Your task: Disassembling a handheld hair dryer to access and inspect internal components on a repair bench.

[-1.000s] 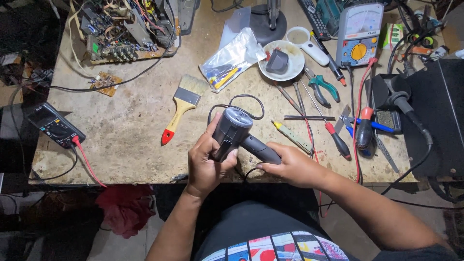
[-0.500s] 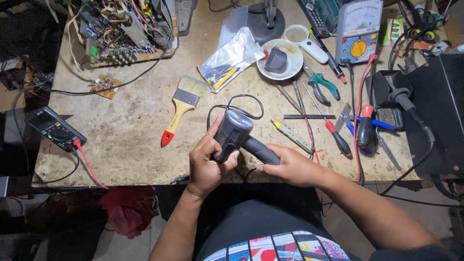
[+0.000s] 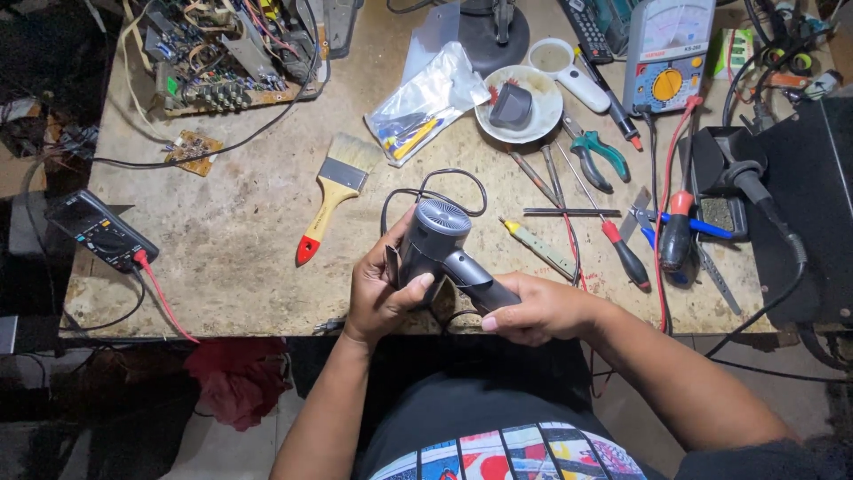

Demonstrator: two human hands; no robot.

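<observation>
A paintbrush (image 3: 330,193), green-handled pliers (image 3: 593,156) and an analog multimeter (image 3: 666,53) lie on the workbench (image 3: 240,258).

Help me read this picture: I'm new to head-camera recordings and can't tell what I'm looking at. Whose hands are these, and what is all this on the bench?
The single view comes from a camera worn on a person's head, looking down at their own two hands over a worn wooden workbench. The left hand wraps the barrel of a grey handheld hair dryer; the right hand grips its handle. Its black cord loops behind on the bench. Nearby lie a yellow-handled paintbrush with a red tip, a white dish holding a small dark part, green-handled pliers, a red-handled screwdriver, an analogue meter with a yellow dial, a black digital meter with a red lead and an open circuit board with wires.
</observation>
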